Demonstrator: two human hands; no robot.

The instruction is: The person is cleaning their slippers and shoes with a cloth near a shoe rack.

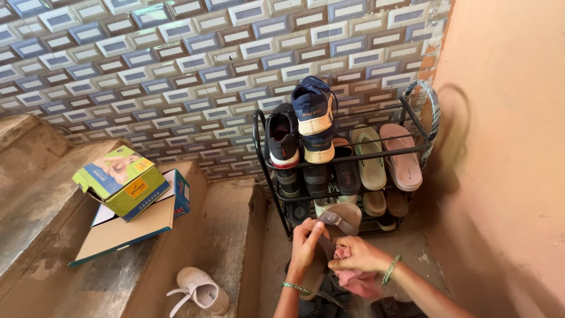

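Observation:
My left hand (306, 242) grips a brown sandal (340, 219) by its strap side, holding it up in front of a black metal shoe rack (412, 154). My right hand (360, 254) presses a pink cloth (358, 281) against the sandal's underside. Both wrists wear green bangles. The rack's top shelf carries a black sneaker (282, 136), a pair of navy sneakers (315, 118), and pale green (369, 158) and pink flip-flops (401, 154).
Concrete steps rise on the left, bearing a green and blue shoebox (120, 181) over another open box (126, 227). A white shoe (201, 290) lies on the lowest step. Dark sandals lie on the floor below my hands. An orange wall stands at right.

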